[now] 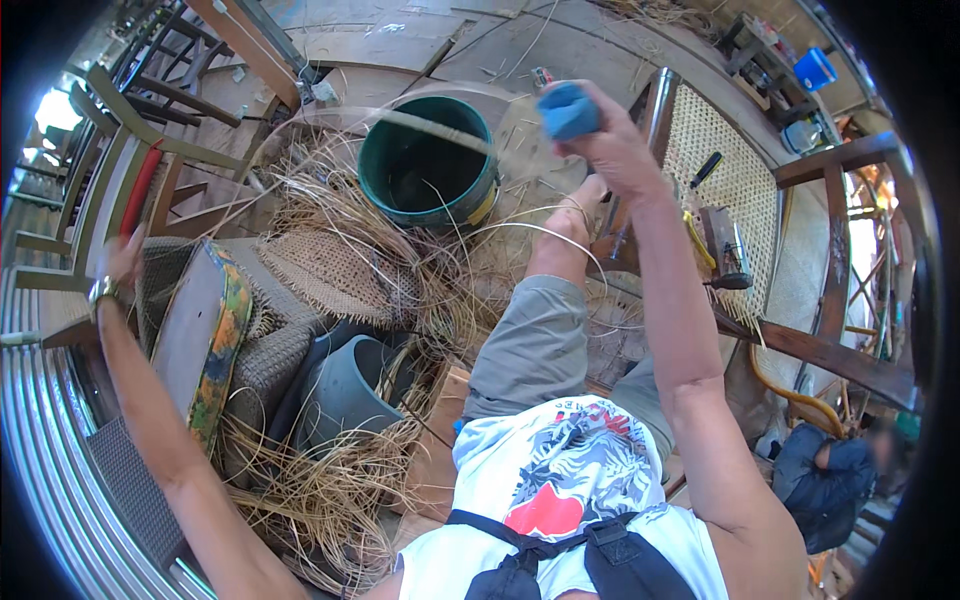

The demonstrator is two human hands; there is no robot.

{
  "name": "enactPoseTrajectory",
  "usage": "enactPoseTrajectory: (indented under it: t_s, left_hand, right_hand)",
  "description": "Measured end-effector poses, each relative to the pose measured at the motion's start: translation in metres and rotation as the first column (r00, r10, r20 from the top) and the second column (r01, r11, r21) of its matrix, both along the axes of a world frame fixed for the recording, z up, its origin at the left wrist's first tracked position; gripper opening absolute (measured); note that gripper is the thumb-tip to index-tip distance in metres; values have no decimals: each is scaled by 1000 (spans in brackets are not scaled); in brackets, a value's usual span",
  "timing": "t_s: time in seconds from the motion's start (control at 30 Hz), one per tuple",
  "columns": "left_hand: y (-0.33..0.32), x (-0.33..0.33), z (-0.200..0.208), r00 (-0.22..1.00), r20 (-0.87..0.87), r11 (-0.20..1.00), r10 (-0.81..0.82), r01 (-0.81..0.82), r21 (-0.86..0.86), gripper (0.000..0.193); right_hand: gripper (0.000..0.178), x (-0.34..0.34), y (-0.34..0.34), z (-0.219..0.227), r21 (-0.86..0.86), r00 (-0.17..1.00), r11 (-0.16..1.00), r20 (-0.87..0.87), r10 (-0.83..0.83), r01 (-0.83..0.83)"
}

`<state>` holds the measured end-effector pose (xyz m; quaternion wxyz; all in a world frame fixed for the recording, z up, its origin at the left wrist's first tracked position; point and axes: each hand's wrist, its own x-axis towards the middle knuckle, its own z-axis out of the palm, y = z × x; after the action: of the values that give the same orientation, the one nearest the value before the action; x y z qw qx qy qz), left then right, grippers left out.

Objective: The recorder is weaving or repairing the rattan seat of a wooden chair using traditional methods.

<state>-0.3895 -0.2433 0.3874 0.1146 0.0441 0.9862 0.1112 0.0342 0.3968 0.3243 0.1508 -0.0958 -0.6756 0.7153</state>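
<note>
My right hand (622, 150) is raised at the upper middle, its fingers closed round a folded blue cloth (568, 111). A pale cane strip (435, 130), smeared by motion, runs left from the cloth across the green bucket (372, 165). Its far end curves down toward my left hand (122, 262). That hand is stretched out at the far left beside a wooden chair frame (120, 165) with a red bar (141, 190). Blur hides its fingers, so whether it grips the strip is unclear. A thin pale strand (520, 226) loops near my knee.
Loose cane strips (310, 470) lie heaped on the left around a grey bucket (345, 395) and a patterned cushion (215, 340). At right, a wooden chair with a woven cane panel (715, 135) carries several hand tools. Another person (825, 480) sits at the lower right.
</note>
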Motion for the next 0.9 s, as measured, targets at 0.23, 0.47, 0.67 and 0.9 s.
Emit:
enactPoseTrajectory:
  t_s: [0.23,0.47,0.67,0.9]
  left_hand:
    - [332,232,36,620,7,516,-785,646,562,43]
    - [342,240,4,559,109,522,-822,662,537,39]
    - [173,101,64,746,-155,710,-648,665,231,27]
    - [-41,-36,80,791,-580,656,-194,-336,-676,56]
  right_hand:
    - [54,-20,-84,20,620,965,782,-160,207,-64]
    - [44,-11,-79,-7,688,980,721,-72,185,-85]
    - [40,35,-19,-35,814,984,579,144,-108,-56]
    - [42,31,-37,-45,748,984,646,-55,-172,155]
